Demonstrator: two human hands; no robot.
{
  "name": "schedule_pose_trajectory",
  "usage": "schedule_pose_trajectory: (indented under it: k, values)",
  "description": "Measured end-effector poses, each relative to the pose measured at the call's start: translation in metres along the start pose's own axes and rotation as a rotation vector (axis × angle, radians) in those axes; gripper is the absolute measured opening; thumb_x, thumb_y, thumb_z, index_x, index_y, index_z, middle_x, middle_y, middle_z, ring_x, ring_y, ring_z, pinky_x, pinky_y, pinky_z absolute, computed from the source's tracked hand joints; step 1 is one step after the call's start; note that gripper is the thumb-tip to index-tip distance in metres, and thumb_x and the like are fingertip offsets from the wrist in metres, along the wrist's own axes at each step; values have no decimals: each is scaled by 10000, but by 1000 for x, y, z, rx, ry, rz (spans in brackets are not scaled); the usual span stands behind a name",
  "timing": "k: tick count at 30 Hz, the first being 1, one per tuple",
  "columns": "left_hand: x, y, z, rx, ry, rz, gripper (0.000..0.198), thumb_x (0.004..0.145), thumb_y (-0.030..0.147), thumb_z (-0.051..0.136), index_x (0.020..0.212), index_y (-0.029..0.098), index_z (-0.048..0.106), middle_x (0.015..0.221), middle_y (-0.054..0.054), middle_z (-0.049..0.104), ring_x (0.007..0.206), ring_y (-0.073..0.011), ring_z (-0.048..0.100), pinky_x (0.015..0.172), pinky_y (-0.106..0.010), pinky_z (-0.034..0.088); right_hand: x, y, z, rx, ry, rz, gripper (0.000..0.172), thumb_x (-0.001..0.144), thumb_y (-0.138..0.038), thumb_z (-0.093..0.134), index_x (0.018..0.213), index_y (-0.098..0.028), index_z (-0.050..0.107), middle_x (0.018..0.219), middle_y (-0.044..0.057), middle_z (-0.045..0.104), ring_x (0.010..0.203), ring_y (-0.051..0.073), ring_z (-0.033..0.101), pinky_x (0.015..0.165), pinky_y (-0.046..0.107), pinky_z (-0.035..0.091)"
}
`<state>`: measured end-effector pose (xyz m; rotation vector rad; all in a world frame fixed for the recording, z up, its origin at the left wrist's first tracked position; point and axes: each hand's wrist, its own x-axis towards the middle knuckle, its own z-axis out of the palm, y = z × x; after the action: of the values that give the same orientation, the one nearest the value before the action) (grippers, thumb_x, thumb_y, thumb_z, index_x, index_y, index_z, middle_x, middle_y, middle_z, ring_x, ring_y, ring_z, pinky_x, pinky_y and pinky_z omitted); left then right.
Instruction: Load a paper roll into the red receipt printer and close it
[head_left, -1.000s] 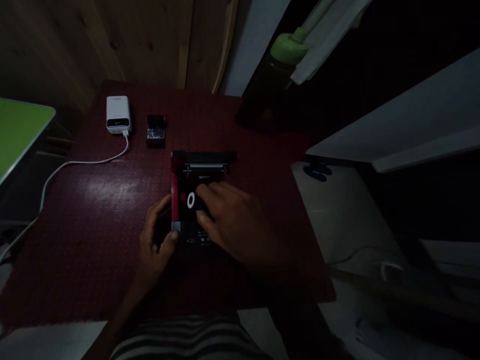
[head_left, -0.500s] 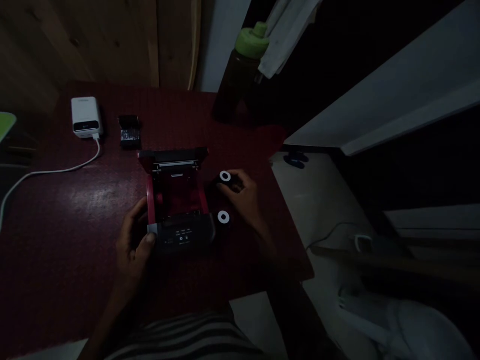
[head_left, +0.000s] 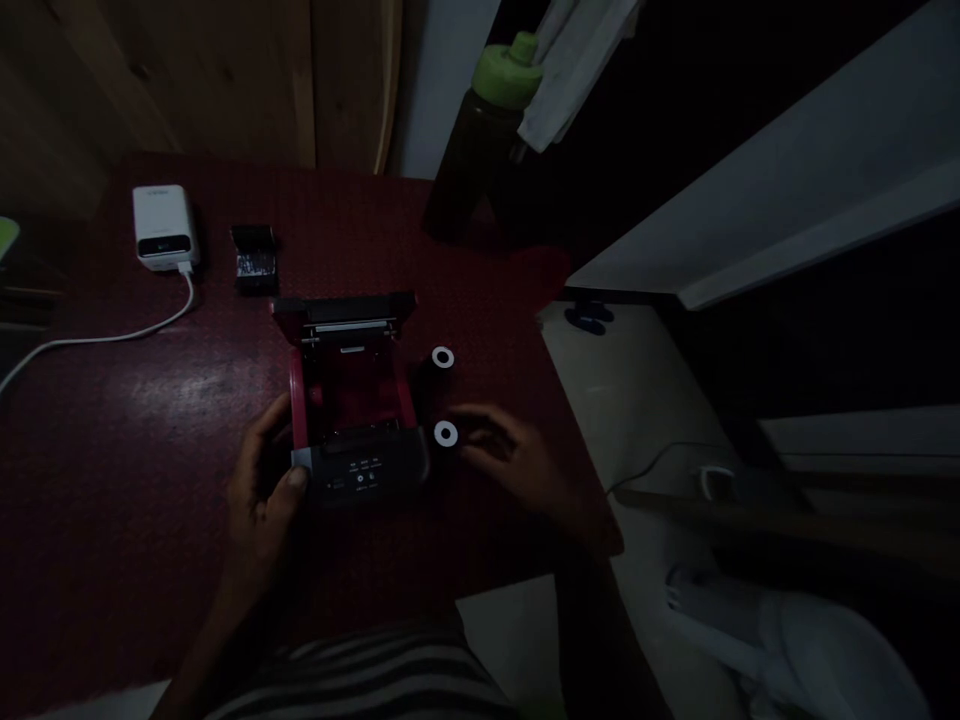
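Head view: dim light over a dark red tabletop (head_left: 195,570), with the red-and-black device (head_left: 367,480) lying on it between the two hands.
Raised lid: the black lid (head_left: 349,310) stands up at the device's far end, which leaves the red bay (head_left: 356,385) bare from above, nothing seen inside.
Left hand: the left hand (head_left: 262,480) holds the device, thumb on its near left corner and fingers curled along its side, a grip that probably keeps the body from sliding or turning.
Right hand: the right hand (head_left: 517,455) has thumb and forefinger a little parted at the near roll (head_left: 438,436); too dark to tell whether they touch.
Two rolls: the far roll (head_left: 435,358) and the near one sit just right of the device, pale ends showing, within easy reach of that hand.
Far left: a white power bank (head_left: 163,215) with its white cable (head_left: 112,340) and a small black object (head_left: 256,265) lie beyond the device, out of the hands' way.
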<state>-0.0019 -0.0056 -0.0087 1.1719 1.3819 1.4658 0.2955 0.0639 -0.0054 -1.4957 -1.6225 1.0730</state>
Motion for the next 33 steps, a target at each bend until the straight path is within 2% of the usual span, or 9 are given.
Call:
schedule_pose_trajectory:
  k: [3, 5, 9, 12, 15, 19, 22, 28, 33]
  values:
    - [0, 0, 0, 15, 25, 0, 607, 1053, 534, 711, 1619, 323, 651, 1587, -83, 709, 1500, -384, 651, 1112, -496, 644, -12, 0, 13, -22, -16, -25, 416, 779, -200, 756, 1184, -262, 829, 1257, 69, 868, 1165, 264, 805, 1020, 443, 639]
    - [0, 1, 1, 15, 18, -5, 604, 1052, 543, 713, 1612, 325, 651, 1588, -87, 707, 1504, -388, 648, 1122, -503, 643, -14, -4, 17, -48, 8, -33, 352, 822, -204, 731, 1158, -252, 824, 1225, 78, 872, 1191, 283, 800, 1075, 486, 617]
    - [-1, 3, 0, 21, -12, -2, 578, 1074, 523, 704, 1621, 347, 640, 1655, -72, 658, 1531, -371, 628, 1224, -513, 574, -18, -44, -1, -98, 15, -117, 319, 917, -193, 692, 1208, -272, 797, 1207, 58, 865, 1176, 275, 804, 1086, 471, 609]
    - [-1, 1, -1, 22, -14, 29, 590, 1086, 510, 692, 1640, 318, 620, 1661, -91, 649, 1533, -369, 624, 1224, -513, 563, -11, -95, -10, -313, -115, -394, 413, 998, -105, 634, 1353, -286, 745, 1291, 57, 834, 1203, 251, 778, 1090, 429, 601]
    - [-2, 0, -3, 42, -16, 54, 589, 1096, 504, 676, 1643, 296, 611, 1652, -108, 649, 1520, -362, 630, 1218, -512, 557, 11, -132, 13, -518, -278, -630, 356, 1069, -90, 601, 1395, -176, 714, 1293, 127, 822, 1162, 275, 750, 1091, 456, 595]
    - [-3, 4, -3, 69, -28, 25, 588, 1099, 501, 664, 1646, 294, 606, 1671, -115, 624, 1565, -373, 581, 1294, -564, 483, 39, -153, 60, -900, -407, -531, 301, 1090, -40, 551, 1290, -134, 756, 1234, 168, 833, 1158, 315, 738, 1024, 463, 595]
    - [-4, 6, -3, 64, -42, 3, 587, 1109, 486, 649, 1664, 305, 588, 1690, -116, 605, 1587, -375, 553, 1338, -594, 419, 48, -162, 80, -1057, -482, -408, 292, 1108, -46, 543, 1242, -137, 785, 1201, 176, 853, 1177, 317, 764, 1003, 432, 582]
    - [-5, 4, -3, 45, -38, -11, 594, 1109, 468, 656, 1677, 316, 574, 1699, -113, 602, 1579, -378, 561, 1343, -614, 397, 64, -161, 89, -1060, -611, -275, 292, 1086, -60, 580, 1197, -179, 824, 1052, 137, 882, 954, 270, 842, 773, 339, 573]
    - [-7, 4, -5, 63, -42, 10, 581, 1112, 448, 656, 1675, 330, 574, 1704, -98, 599, 1589, -367, 548, 1344, -605, 402, 70, -149, 90, -973, -593, -269, 290, 1063, -34, 581, 1149, -181, 816, 1050, 129, 874, 935, 266, 841, 765, 331, 579]
